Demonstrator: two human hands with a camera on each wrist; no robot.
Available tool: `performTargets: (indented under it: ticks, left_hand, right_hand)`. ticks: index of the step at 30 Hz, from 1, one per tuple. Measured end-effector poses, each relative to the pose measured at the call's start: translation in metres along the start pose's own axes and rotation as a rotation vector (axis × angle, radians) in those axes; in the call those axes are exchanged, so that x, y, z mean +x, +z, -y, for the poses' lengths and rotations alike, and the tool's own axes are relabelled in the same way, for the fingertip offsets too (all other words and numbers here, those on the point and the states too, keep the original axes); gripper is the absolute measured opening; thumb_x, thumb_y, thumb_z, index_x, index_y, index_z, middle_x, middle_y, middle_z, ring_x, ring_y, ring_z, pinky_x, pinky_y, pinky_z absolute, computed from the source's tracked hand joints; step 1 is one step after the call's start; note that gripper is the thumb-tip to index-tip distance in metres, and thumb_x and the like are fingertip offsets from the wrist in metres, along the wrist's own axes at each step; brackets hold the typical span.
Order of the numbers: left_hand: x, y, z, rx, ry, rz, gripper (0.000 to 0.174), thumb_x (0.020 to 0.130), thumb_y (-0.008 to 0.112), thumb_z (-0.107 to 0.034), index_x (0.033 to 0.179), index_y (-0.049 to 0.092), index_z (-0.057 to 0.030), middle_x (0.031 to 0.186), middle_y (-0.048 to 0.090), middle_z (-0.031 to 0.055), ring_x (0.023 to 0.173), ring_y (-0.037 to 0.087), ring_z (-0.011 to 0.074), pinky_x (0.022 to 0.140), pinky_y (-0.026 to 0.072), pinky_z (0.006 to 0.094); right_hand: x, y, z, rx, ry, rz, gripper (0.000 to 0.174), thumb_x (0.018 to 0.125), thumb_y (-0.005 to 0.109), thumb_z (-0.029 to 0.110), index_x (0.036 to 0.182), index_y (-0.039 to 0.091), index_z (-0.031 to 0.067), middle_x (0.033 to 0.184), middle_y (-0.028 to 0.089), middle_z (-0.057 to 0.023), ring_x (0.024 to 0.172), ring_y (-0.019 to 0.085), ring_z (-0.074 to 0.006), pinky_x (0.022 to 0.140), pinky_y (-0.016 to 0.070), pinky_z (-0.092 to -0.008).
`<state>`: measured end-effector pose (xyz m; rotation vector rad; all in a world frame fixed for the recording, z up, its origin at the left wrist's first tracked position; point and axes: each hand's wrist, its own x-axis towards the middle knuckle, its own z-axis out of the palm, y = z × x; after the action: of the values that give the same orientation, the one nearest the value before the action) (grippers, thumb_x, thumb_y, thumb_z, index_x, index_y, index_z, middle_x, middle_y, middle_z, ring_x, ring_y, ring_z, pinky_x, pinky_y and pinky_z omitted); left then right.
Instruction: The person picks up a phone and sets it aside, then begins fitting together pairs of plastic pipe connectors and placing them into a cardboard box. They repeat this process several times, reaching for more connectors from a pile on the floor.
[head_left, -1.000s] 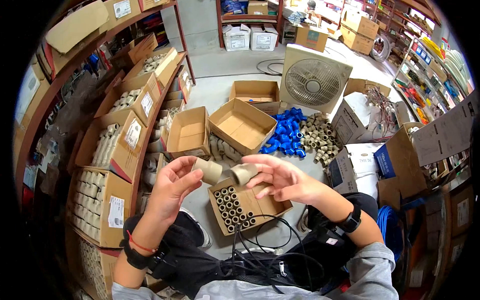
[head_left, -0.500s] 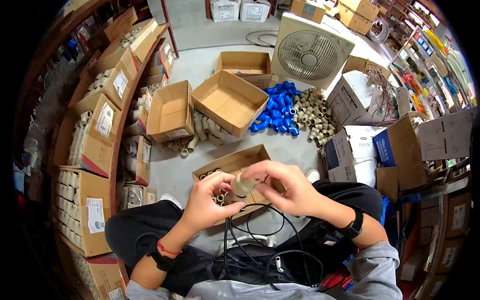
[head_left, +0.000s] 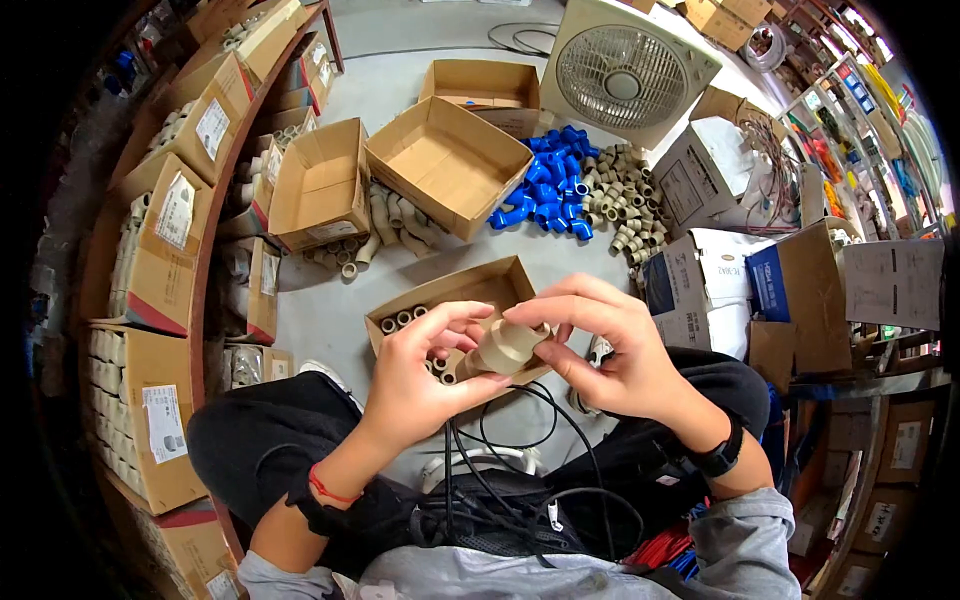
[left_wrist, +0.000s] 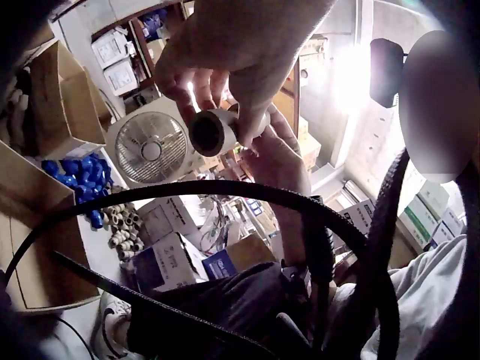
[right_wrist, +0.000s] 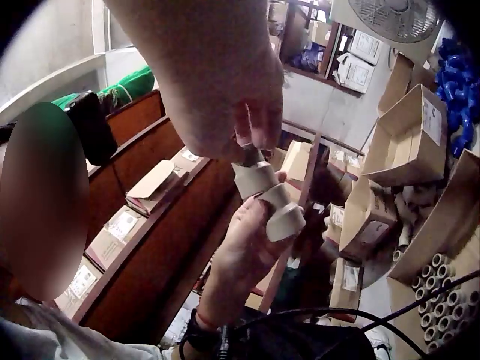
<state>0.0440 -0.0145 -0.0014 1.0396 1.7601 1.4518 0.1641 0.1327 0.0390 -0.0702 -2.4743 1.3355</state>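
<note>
My left hand [head_left: 405, 375] holds a beige plastic pipe fitting between thumb and fingers. Pinched by the thumb and fingers of my right hand [head_left: 615, 345] is a second beige pipe fitting [head_left: 508, 345]. In the right wrist view the left hand's pipe fitting [right_wrist: 285, 219] and the other one meet end to end in a slanting line. A round open end of a pipe fitting [left_wrist: 212, 133] faces the left wrist camera. Below the hands is a cardboard box [head_left: 510, 280], where several short beige pipe pieces [right_wrist: 442, 311] stand upright in rows.
Two open cardboard boxes [head_left: 440, 150] [head_left: 330, 185] stand ahead, beside loose beige elbows [head_left: 400, 225]. Blue fittings [head_left: 550, 180] and beige fittings [head_left: 630, 200] lie heaped near a box fan [head_left: 620, 85]. Shelved cartons [head_left: 165, 420] line the left. Black cables [head_left: 590, 470] cross my lap.
The hands held the two fittings apart; now they have brought them together end to end above the box. The head view has tilted down and shifted.
</note>
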Motion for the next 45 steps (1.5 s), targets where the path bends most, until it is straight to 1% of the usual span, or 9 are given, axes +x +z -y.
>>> performTargets:
  ticks: [2,6,9,19,24,28,34,36,45]
  left_hand:
    - [0.002,0.001,-0.003,0.004,-0.01,0.004,0.051,0.056,0.074,-0.014,0.102,0.053,-0.0066,0.081,0.06,0.0023,0.072,0.057,0.0098,0.064,0.0404,0.0221]
    - [0.004,0.006,-0.005,-0.03,-0.003,0.011,0.049,0.057,0.074,-0.015,0.1,0.054,-0.0064,0.081,0.059,0.0012,0.072,0.055,0.0089,0.064,0.0394,0.0219]
    - [0.006,0.011,-0.004,-0.059,0.017,0.015,0.048,0.057,0.074,-0.016,0.1,0.055,-0.0065,0.08,0.059,0.0011,0.071,0.055,0.0086,0.062,0.0384,0.0214]
    - [0.007,0.015,-0.006,-0.01,0.022,0.041,0.048,0.057,0.075,-0.016,0.099,0.055,-0.0061,0.08,0.058,0.0014,0.07,0.055,0.0087,0.059,0.0378,0.0205]
    - [0.007,0.016,-0.009,-0.011,0.037,0.047,0.048,0.056,0.074,-0.014,0.099,0.055,-0.0061,0.08,0.059,0.0018,0.07,0.055,0.0088,0.059,0.0385,0.0196]
    - [0.006,0.014,-0.012,-0.027,-0.015,0.088,0.05,0.057,0.073,-0.01,0.103,0.052,-0.0059,0.084,0.057,-0.0025,0.073,0.05,0.0034,0.062,0.0328,0.0169]
    - [0.004,0.013,-0.009,-0.004,0.014,0.054,0.049,0.056,0.073,-0.011,0.101,0.053,-0.0065,0.082,0.058,-0.0004,0.072,0.052,0.0059,0.061,0.0352,0.0185]
    - [0.003,0.013,-0.007,0.02,0.048,0.018,0.047,0.056,0.074,-0.015,0.099,0.055,-0.0079,0.078,0.06,0.0012,0.069,0.056,0.0086,0.058,0.038,0.0202]
    - [0.0,0.012,-0.009,0.033,0.049,0.025,0.049,0.054,0.074,-0.013,0.099,0.055,-0.0082,0.079,0.056,-0.0018,0.071,0.051,0.0061,0.061,0.0354,0.0192]
  right_hand:
    - [0.001,-0.005,0.002,-0.066,-0.09,0.002,0.031,0.066,0.055,-0.004,0.095,0.057,0.0051,0.096,0.049,-0.0117,0.075,0.053,-0.0206,0.064,0.0449,-0.0279]
    - [0.0,-0.008,0.0,-0.031,-0.114,-0.04,0.032,0.065,0.056,-0.004,0.096,0.058,0.0051,0.1,0.048,-0.0117,0.079,0.053,-0.0202,0.065,0.045,-0.027]
    - [-0.003,-0.015,0.0,0.008,-0.011,0.002,0.033,0.065,0.056,-0.005,0.096,0.057,0.005,0.097,0.05,-0.0112,0.08,0.054,-0.0193,0.064,0.0454,-0.0259]
    - [-0.01,-0.023,-0.003,-0.011,-0.015,0.01,0.033,0.063,0.055,-0.009,0.093,0.057,0.0044,0.093,0.053,-0.0088,0.077,0.054,-0.0178,0.061,0.0454,-0.025]
    - [-0.011,-0.022,-0.003,0.049,-0.002,-0.015,0.032,0.062,0.056,-0.009,0.091,0.058,0.0039,0.093,0.053,-0.0094,0.078,0.055,-0.0185,0.063,0.0462,-0.0251]
    - [-0.011,-0.024,-0.002,0.102,0.047,0.021,0.031,0.064,0.057,-0.009,0.092,0.059,0.0042,0.098,0.052,-0.0088,0.086,0.054,-0.0164,0.07,0.0453,-0.0245]
    - [-0.01,-0.022,-0.004,0.061,0.045,0.038,0.028,0.065,0.061,-0.003,0.093,0.058,0.0042,0.096,0.053,-0.008,0.084,0.054,-0.0152,0.068,0.0454,-0.0239]
    - [-0.009,-0.02,-0.005,0.042,0.024,0.016,0.028,0.065,0.061,-0.002,0.092,0.057,0.0036,0.09,0.054,-0.008,0.076,0.054,-0.0156,0.064,0.0461,-0.0242]
    - [-0.011,-0.012,-0.018,0.012,0.086,-0.041,0.024,0.068,0.066,0.014,0.086,0.057,0.0003,0.075,0.054,-0.0061,0.066,0.053,-0.0132,0.058,0.0448,-0.0237]
